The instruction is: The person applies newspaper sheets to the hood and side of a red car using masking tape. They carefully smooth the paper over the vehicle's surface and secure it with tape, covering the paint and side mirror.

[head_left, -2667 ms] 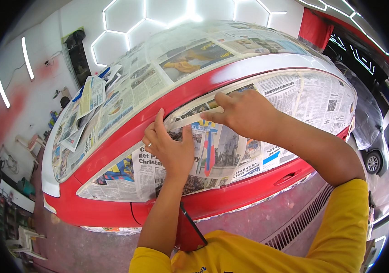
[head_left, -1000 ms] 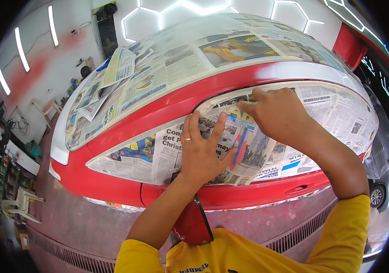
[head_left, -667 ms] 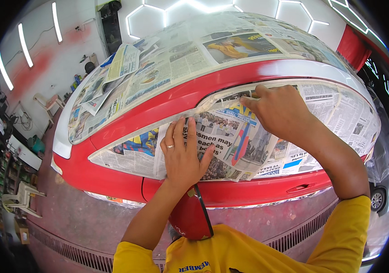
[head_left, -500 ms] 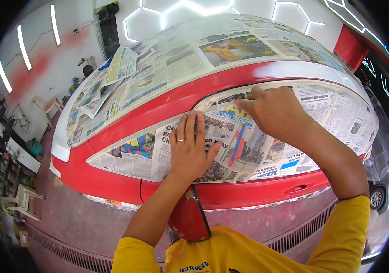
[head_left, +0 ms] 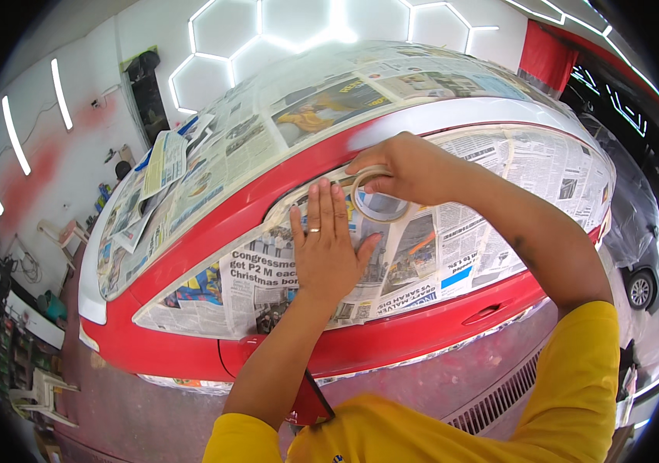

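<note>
head view: the left hand (head_left: 329, 258) lay flat, fingers nearly together and thumb spread, by the newspaper's (head_left: 264, 282) upper edge. it had moved rightward along that edge within half a second, and now sat just beside the right hand (head_left: 406, 170), which pinched a tape roll (head_left: 355, 199), newly in plain view. pressing-down seemed to have advanced along the red car's (head_left: 190, 224) side.

1 head-worn fisheye view looks down on the nearby car (head_left: 312, 160).
</note>
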Available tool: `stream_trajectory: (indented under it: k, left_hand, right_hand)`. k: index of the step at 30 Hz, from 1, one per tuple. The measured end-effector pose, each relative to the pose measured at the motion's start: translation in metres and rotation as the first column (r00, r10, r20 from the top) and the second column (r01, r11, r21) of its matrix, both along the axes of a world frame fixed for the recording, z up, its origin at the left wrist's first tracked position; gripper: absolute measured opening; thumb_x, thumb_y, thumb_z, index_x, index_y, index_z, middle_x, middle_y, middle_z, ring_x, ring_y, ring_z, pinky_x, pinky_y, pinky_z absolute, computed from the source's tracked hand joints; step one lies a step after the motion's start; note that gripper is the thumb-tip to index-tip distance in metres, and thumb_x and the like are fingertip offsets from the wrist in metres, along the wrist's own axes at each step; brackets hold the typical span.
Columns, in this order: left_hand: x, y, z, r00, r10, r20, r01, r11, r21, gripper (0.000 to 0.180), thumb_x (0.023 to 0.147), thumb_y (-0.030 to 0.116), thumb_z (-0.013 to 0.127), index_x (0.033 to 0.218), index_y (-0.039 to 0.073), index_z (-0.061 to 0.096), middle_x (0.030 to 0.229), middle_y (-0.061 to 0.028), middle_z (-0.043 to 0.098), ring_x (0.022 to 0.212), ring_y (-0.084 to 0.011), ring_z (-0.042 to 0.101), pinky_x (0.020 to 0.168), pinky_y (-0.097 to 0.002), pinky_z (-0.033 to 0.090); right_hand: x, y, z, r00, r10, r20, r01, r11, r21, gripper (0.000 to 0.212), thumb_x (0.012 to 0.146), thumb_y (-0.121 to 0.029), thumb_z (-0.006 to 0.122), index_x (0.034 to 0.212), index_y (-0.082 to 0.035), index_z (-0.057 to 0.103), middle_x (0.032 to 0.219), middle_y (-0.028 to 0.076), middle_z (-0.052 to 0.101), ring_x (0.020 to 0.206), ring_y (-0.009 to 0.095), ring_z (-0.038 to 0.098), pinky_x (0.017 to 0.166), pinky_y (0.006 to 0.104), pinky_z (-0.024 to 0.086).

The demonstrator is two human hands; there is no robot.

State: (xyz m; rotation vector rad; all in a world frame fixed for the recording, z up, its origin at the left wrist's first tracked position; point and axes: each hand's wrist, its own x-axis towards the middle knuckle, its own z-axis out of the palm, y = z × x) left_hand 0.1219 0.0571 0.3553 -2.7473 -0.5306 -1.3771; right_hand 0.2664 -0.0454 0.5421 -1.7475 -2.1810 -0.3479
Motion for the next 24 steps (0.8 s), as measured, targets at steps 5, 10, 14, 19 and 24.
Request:
stream_trajectory:
  k: [5, 10, 14, 19, 24]
  left_hand:
    - [0.004, -0.004, 0.0, 0.999, 0.051, -0.016, -0.051, 0.999, 0.018, 0.111, 0.099, 0.068, 0.067, 0.173, -0.005, 0.027, 0.181, -0.0255, 0.027, 0.17, -0.0381, 0.02, 0.134, -0.0623, 0.011]
    - [0.01, -0.013, 0.0, 0.987, 0.159, -0.001, -0.159, 0.987, -0.01, 0.102, 0.104, 0.063, 0.063, 0.174, -0.003, 0.026, 0.181, -0.0266, 0.025, 0.17, -0.0429, 0.016, 0.133, -0.0663, 0.007]
    - [0.041, -0.025, 0.0, 0.956, 0.268, 0.119, -0.256, 0.96, -0.11, 0.085, 0.113, 0.053, 0.051, 0.175, -0.001, 0.026, 0.182, -0.0275, 0.022, 0.17, -0.0473, 0.011, 0.131, -0.0696, 0.0]
    - [0.066, -0.03, 0.003, 0.899, 0.372, 0.232, -0.329, 0.923, -0.201, 0.074, 0.115, 0.049, 0.047, 0.176, 0.009, 0.031, 0.182, -0.0277, 0.021, 0.168, -0.0539, 0.009, 0.129, -0.0736, -0.002]
    - [0.078, -0.043, 0.011, 0.902, 0.408, 0.144, -0.408, 0.912, -0.026, 0.066, 0.114, 0.049, 0.052, 0.174, 0.022, 0.041, 0.181, -0.0268, 0.025, 0.165, -0.0607, 0.011, 0.126, -0.0804, 0.003]
  right_hand:
    - [0.071, -0.093, 0.042, 0.843, -0.12, -0.525, 0.077, 0.992, -0.103, 0.021, 0.104, -0.01, 0.076, 0.123, -0.002, 0.083, 0.098, 0.01, 0.077, 0.091, 0.014, 0.07, 0.087, 0.0311, 0.057]
    - [0.073, -0.149, 0.026, 0.951, -0.192, -0.244, 0.19, 0.981, -0.031, 0.023, 0.103, -0.012, 0.077, 0.124, -0.006, 0.084, 0.095, 0.013, 0.074, 0.087, 0.021, 0.069, 0.081, 0.0371, 0.056]
    - [0.065, -0.147, 0.029, 0.985, -0.051, -0.165, 0.084, 0.976, 0.2, 0.03, 0.1, -0.006, 0.078, 0.128, -0.014, 0.084, 0.082, 0.007, 0.051, 0.074, 0.02, 0.046, 0.069, 0.0373, 0.042]
    - [0.09, -0.132, 0.018, 0.922, -0.258, 0.288, 0.19, 0.951, 0.243, 0.019, 0.099, -0.02, 0.078, 0.116, -0.02, 0.087, 0.095, 0.012, 0.069, 0.095, 0.03, 0.074, 0.078, 0.045, 0.059]
    - [0.1, -0.113, 0.021, 0.864, -0.344, 0.368, 0.28, 0.935, 0.217, 0.019, 0.101, -0.021, 0.074, 0.116, -0.018, 0.086, 0.101, 0.011, 0.072, 0.094, 0.03, 0.075, 0.079, 0.0455, 0.06]
